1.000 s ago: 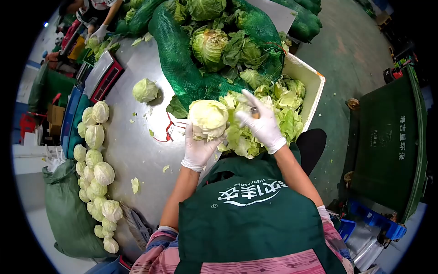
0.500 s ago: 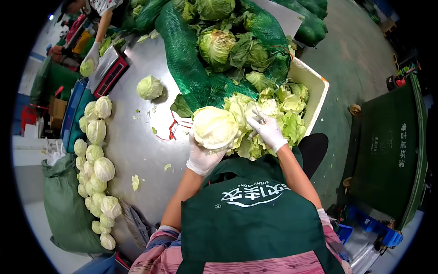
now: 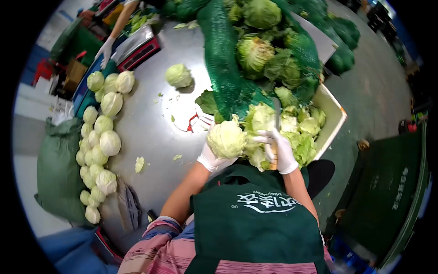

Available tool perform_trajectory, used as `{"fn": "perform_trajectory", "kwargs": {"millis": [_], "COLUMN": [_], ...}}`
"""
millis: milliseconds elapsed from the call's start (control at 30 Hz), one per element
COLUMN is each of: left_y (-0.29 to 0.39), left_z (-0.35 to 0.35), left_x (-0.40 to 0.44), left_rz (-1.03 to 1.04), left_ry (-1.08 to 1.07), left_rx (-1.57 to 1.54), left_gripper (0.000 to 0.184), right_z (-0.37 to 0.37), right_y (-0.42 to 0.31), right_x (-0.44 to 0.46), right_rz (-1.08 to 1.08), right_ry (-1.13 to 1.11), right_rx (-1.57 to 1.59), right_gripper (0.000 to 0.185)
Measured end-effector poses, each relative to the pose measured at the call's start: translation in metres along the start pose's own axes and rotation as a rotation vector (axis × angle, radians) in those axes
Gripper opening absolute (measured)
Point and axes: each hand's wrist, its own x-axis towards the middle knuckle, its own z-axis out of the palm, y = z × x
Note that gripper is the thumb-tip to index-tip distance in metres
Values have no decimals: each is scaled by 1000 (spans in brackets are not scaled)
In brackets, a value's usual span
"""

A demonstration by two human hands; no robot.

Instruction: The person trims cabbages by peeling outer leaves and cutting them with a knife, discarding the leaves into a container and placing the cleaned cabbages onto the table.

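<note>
My gloved left hand is wrapped under a pale green cabbage, holding it above the metal table's edge. Just to its right, my gloved right hand grips a knife by its wooden handle, the blade upright and pointing away from me. Loose cabbage leaves fill a white foam box behind and beside that hand. Beyond, a green mesh sack lies open around several untrimmed cabbages. The underside of the held cabbage is hidden.
A single cabbage sits on the metal table. Several pale cabbages line its left side, near a red scale. A co-worker's gloved hand is at the upper left. A green bin stands right.
The view has shifted, so the table contents appear farther right and lower. The knife has swung upright in my right hand. The co-worker's hand has let go of a cabbage, now at the row's far end.
</note>
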Motion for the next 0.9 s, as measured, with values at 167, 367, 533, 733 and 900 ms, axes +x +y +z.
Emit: {"fn": "perform_trajectory", "kwargs": {"millis": [167,367,533,733,900], "left_y": [14,40,23,33,18], "left_z": [4,-2,26,78,123], "left_x": [-20,-43,-73,-224,-376], "left_rz": [125,115,314,1252,1902], "left_ry": [-128,73,-396,-498,-665], "left_rx": [1593,1299,1455,1212,1064], "left_gripper": [68,84,100,66,56], "right_z": [38,63,11,-22,-32], "right_y": [5,18,39,41,50], "right_x": [17,34,30,27,24], "right_rz": [-70,-40,70,19,50], "right_ry": [115,80,205,290,357], "right_rx": [-572,-686,-600,-352,-228], "right_gripper": [41,21,22,29,32]}}
